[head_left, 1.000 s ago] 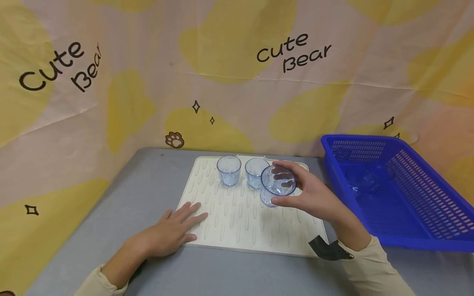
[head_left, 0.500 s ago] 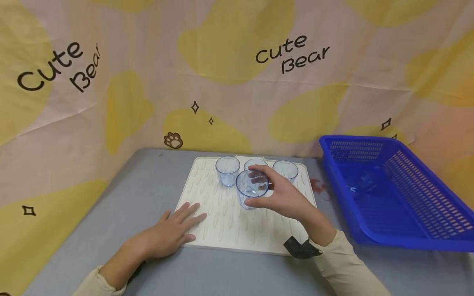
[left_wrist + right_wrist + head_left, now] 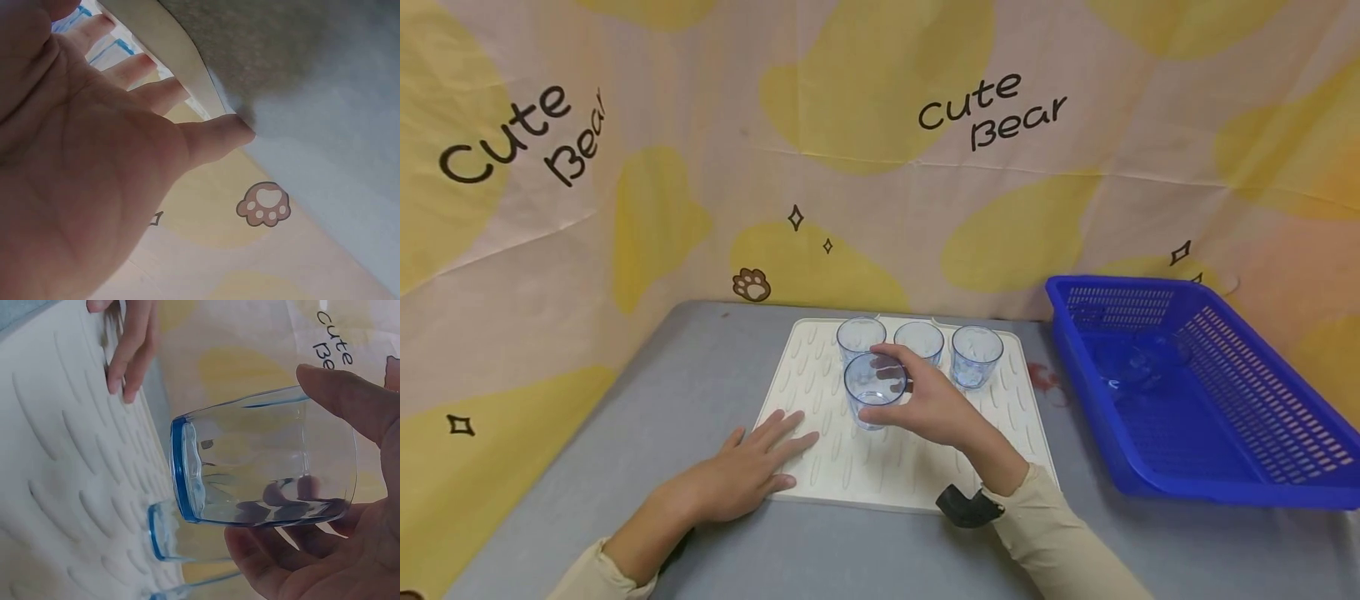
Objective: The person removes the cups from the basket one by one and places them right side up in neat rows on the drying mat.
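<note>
My right hand (image 3: 936, 404) grips a clear bluish drinking glass (image 3: 262, 456), thumb on one side and fingers round the other. In the right wrist view the glass's base hangs just above the white ridged mat (image 3: 917, 475). Three similar glasses stand upright along the mat's back edge: a left one (image 3: 859, 333), a middle one (image 3: 921, 340) and a right one (image 3: 976, 358). The held glass partly covers the left one in the head view. My left hand (image 3: 741, 475) rests with spread, straight fingers on the mat's left front edge.
A blue plastic basket (image 3: 1138, 467) with perforated walls stands right of the mat, with clear glassware (image 3: 1138, 367) inside. A grey table (image 3: 715, 358) lies under everything. A patterned cloth (image 3: 865, 200) hangs behind and at the left.
My right hand has carried the glass leftward across the mat, from in front of the right side toward the left standing glass. The right standing glass is now uncovered. My left hand has stayed put.
</note>
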`<act>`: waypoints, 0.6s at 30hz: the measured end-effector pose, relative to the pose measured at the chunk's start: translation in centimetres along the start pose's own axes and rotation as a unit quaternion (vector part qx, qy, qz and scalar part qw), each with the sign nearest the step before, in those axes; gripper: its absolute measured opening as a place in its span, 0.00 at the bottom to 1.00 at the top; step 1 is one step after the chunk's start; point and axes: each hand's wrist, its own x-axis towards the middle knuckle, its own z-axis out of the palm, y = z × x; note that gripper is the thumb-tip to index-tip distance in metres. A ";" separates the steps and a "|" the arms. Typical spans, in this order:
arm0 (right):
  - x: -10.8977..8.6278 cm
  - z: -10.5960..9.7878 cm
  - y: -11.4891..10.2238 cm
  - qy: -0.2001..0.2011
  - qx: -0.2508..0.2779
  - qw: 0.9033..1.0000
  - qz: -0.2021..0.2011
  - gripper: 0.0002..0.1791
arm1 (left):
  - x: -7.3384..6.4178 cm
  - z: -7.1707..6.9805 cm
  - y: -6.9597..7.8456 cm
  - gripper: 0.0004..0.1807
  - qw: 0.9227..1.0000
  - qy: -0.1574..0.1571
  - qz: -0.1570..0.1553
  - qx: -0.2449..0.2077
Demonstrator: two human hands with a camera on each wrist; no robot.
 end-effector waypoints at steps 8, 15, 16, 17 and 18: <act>0.4 1.9 0.8 -0.002 -0.005 1.000 0.005 0.44 | 0.0 0.0 -0.1 0.32 1.000 0.006 0.006 0.008; 0.6 3.1 1.4 -0.009 -0.025 1.000 0.015 0.44 | 0.0 0.1 -0.2 0.32 1.000 0.004 0.007 0.005; 0.7 3.2 1.5 -0.008 -0.028 0.999 0.015 0.44 | 0.1 0.1 -0.1 0.32 1.000 0.003 0.006 0.003; 0.7 3.3 1.5 -0.008 -0.030 0.999 0.016 0.44 | 0.1 0.1 -0.1 0.32 1.000 0.003 0.005 0.003; 0.7 3.5 1.6 -0.007 -0.031 0.999 0.017 0.44 | 0.1 0.1 -0.1 0.32 1.000 0.003 0.005 0.003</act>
